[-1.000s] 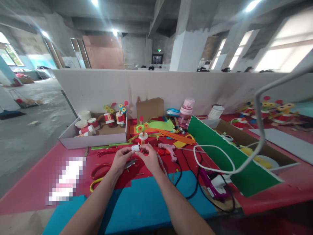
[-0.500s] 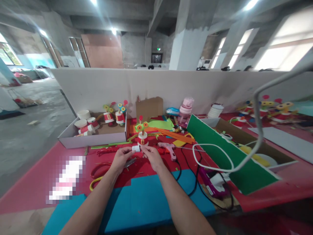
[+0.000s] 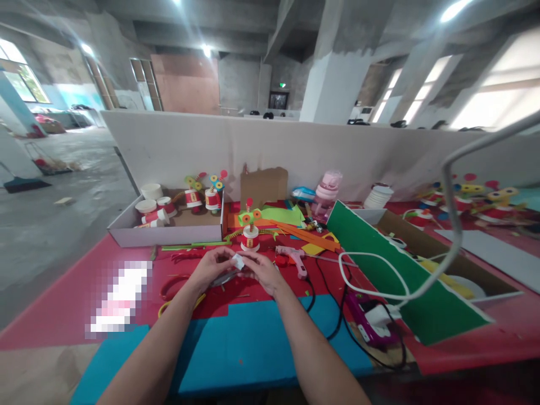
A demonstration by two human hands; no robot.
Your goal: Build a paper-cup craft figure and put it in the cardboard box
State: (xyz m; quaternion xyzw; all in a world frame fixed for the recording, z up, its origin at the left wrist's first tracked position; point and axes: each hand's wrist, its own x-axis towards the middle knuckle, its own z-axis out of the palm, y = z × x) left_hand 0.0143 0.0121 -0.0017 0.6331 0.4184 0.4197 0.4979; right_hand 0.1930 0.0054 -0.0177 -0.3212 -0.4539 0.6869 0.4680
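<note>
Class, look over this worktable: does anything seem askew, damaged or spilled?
Some cups lie tipped in the pale box, beside standing ones. The brown cardboard against the partition has a ragged top edge, perhaps torn.

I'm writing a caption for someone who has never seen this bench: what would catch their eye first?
Probably the green panel, slanting across the right of the bench. Next, the red-and-white cup figure with orange-ringed eyes, standing just beyond the two hands, and the pink glue gun lying to its right.
</note>
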